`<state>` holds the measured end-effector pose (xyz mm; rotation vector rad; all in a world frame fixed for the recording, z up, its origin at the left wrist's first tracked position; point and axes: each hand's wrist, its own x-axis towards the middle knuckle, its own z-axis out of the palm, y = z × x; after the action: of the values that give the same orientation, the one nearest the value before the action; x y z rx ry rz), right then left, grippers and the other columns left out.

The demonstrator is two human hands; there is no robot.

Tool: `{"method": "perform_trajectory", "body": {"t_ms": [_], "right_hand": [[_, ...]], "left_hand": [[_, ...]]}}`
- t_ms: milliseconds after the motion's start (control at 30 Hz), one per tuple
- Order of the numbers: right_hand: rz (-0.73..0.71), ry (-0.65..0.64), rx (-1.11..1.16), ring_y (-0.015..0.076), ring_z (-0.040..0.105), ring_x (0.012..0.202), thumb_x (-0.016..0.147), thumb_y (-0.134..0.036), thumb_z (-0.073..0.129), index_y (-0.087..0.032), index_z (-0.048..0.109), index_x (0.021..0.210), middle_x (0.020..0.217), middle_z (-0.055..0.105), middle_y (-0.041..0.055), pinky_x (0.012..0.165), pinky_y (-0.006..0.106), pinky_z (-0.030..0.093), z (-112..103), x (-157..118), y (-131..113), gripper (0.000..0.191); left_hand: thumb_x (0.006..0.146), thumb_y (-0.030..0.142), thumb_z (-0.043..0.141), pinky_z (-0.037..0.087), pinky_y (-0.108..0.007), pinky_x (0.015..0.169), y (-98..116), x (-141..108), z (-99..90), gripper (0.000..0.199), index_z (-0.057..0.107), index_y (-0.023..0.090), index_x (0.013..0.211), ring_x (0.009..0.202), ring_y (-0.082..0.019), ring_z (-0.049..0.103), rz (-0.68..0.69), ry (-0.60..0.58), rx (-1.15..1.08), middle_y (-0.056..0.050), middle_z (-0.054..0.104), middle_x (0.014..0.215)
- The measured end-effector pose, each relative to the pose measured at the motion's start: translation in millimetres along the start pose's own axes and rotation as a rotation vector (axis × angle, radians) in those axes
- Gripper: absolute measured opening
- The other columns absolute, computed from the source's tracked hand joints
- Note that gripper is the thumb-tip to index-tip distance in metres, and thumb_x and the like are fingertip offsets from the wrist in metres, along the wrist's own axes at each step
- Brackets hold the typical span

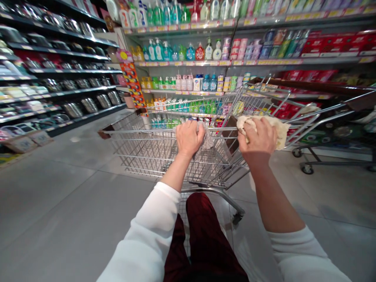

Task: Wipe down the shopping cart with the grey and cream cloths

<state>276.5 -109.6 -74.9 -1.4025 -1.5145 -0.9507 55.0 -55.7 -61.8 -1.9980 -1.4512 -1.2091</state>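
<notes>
A wire shopping cart (141,160) stands side-on right in front of me. My left hand (189,137) is closed over its near top rail, with a greyish cloth (208,141) bunched under the fingers and hanging inside the basket. Further right, my right hand (258,135) grips a cream-coloured cloth (280,131) and presses it at the cart's right end, by the end of the top rail. What lies beneath that cloth is hidden. The inside of the basket shows bare wire mesh.
Behind the cart rise shelves of pump bottles (199,51). Pots (73,109) fill metal shelves on the left. At right, a second cart frame with wheels (307,168) stands close by. One caster (237,216) of the near cart sits by my legs on the tiled floor (64,203).
</notes>
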Motion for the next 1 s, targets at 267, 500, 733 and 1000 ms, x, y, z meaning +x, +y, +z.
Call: {"method": "perform_trajectory", "body": {"t_ms": [267,500,733,1000], "right_hand": [[0.018,0.055,-0.051,0.0246,0.030,0.142,0.090,-0.026,0.049,-0.017,0.069,0.102,0.147,0.040,0.0086,0.114,0.042,0.035,14,-35,-5,0.025],[-0.125,-0.082,-0.100,0.0217,0.036,0.136,0.090,-0.026,0.059,-0.021,0.071,0.097,0.142,0.048,0.0042,0.111,0.038,0.032,31,-119,-30,0.016],[-0.125,-0.060,-0.020,0.0201,0.041,0.131,0.087,-0.022,0.061,-0.022,0.072,0.091,0.135,0.055,0.0019,0.109,0.037,0.032,42,-149,-37,0.012],[-0.072,0.110,0.047,0.0144,0.053,0.106,0.087,-0.024,0.058,-0.015,0.066,0.079,0.117,0.061,0.0065,0.096,0.028,0.044,-19,-74,8,0.014]], "left_hand": [[0.099,0.039,0.034,0.029,-0.037,0.078,0,0,0.0,0.033,0.055,0.022,0.081,0.084,-0.022,0.053,0.004,-0.001,0.001,-0.006,0.062,0.085],[0.099,0.038,0.035,0.030,-0.036,0.076,2,0,-0.5,0.032,0.055,0.022,0.079,0.081,-0.021,0.053,0.014,0.014,0.021,-0.005,0.061,0.080],[0.099,0.039,0.034,0.031,-0.037,0.077,0,-1,2.4,0.033,0.055,0.022,0.080,0.083,-0.022,0.053,0.024,0.013,0.001,-0.006,0.062,0.083],[0.099,0.039,0.033,0.031,-0.038,0.079,-3,-2,4.8,0.032,0.055,0.023,0.082,0.085,-0.023,0.052,0.023,0.015,0.013,-0.007,0.061,0.084]]}}
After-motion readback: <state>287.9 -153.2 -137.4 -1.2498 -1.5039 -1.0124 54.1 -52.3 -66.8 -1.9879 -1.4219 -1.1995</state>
